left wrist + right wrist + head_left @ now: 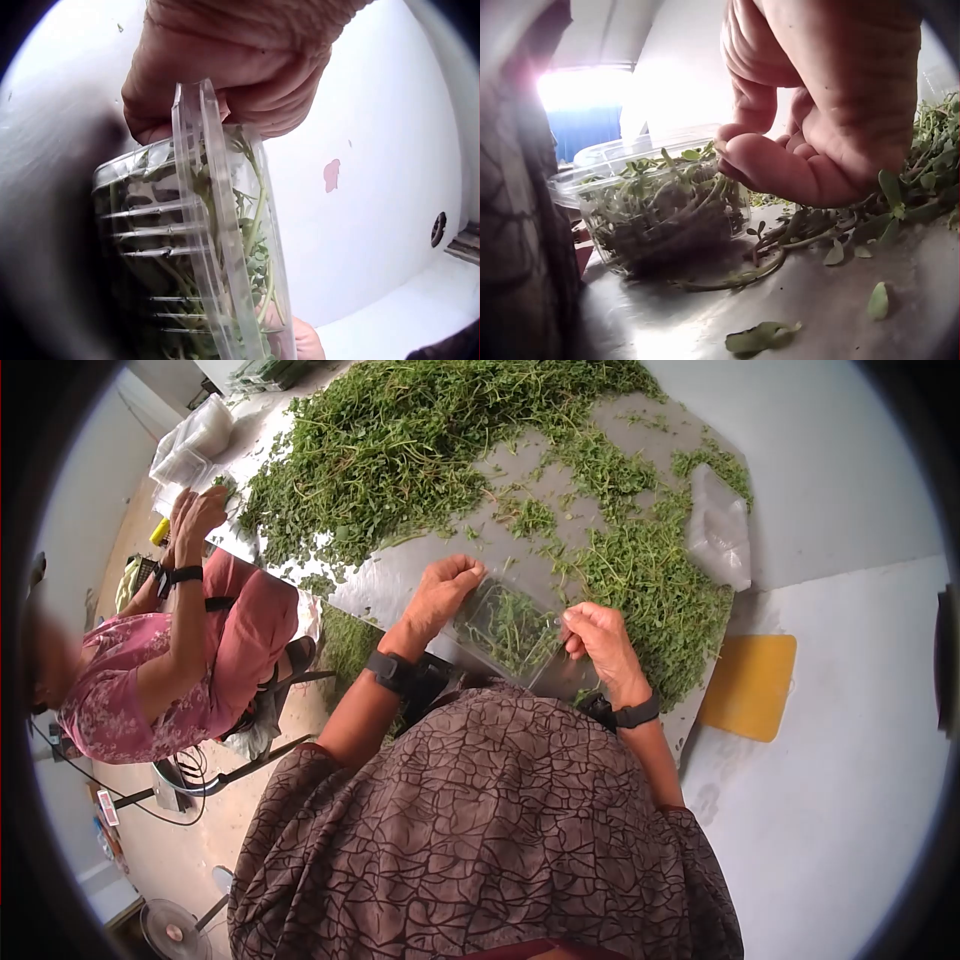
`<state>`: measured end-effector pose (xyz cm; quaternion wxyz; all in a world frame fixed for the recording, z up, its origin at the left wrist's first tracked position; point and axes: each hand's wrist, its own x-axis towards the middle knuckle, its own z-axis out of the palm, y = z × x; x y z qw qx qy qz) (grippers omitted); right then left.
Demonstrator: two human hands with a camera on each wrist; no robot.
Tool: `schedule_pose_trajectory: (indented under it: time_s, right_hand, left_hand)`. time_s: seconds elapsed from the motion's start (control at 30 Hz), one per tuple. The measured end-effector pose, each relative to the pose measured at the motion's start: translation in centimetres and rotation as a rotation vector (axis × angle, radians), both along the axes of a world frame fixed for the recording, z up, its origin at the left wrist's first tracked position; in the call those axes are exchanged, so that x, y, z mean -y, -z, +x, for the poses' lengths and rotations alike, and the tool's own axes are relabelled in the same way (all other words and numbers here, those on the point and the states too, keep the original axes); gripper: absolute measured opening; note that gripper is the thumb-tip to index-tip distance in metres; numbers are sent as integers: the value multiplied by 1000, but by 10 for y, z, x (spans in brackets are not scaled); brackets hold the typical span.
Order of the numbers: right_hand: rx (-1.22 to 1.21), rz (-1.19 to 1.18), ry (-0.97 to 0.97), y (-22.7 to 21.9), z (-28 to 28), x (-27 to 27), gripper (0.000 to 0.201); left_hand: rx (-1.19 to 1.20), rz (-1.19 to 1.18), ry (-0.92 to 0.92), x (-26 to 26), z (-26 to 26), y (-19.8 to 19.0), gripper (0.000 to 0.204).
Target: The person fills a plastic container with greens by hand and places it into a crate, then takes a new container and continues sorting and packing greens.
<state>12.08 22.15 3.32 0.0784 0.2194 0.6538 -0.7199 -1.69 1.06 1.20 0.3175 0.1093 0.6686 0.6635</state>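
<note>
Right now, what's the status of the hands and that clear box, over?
Left hand and right hand holding clear box by its edges. Greens inside. Loose stem beside it on metal table, not visibly blocking anything.

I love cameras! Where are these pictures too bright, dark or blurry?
Head view: black corners; right wrist view: glare above the blue rectangular panel, shine on grey metal tabletop; left wrist view: dark blur beside the clear ribbed plastic box.

My clear plastic box [231, 232], ribbed along its side, filled with leafy green stems [667, 201], upright on the metal desk [840, 300], between my left grip [442, 597] and right grip [600, 643]
</note>
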Motion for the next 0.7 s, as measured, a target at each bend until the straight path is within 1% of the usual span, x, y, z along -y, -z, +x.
schedule_pose_trajectory:
  time_s: [0.07, 0.17, 0.2, 0.27, 0.3, 0.33, 0.37, 0.43, 0.47, 0.57, 0.7]
  right_hand:
    - [12, 89, 18, -5, -2, 2, 22]
    - [-4, 81, 57, -5, -3, 1, 19]
    - [-5, 82, 54, -4, -2, 1, 19]
    - [-42, 23, 108, 0, 0, 1, 19]
    - [-46, 25, 109, 1, 0, 0, 19]
    - [-60, -14, 163, 2, 1, 0, 19]
    - [-74, -51, 218, 3, 1, -1, 19]
    - [-84, -59, 249, 5, 0, -3, 19]
    - [-85, -71, 278, 6, 0, -3, 19]
    - [-74, -68, 239, 10, 2, -3, 19]
    - [-70, -48, 215, 6, 4, -4, 18]
  left_hand:
    - [-14, -26, 10, 0, -1, -1, 22]
    - [-34, -13, 25, 1, -2, -5, 28]
    - [-5, 14, 6, 3, -1, -8, 31]
    - [20, 44, -14, 5, 2, -8, 33]
    - [-39, 60, -56, 5, 5, -6, 35]
    - [-97, 78, -97, 6, 8, -4, 36]
    - [-99, 81, -95, 9, 11, -3, 36]
    - [-91, 60, -89, 12, 15, -13, 38]
    - [-105, 62, -112, 12, 15, -4, 38]
    - [-117, 15, -147, 8, 16, -4, 37]
    - [-147, -17, -136, 8, 7, -1, 38]
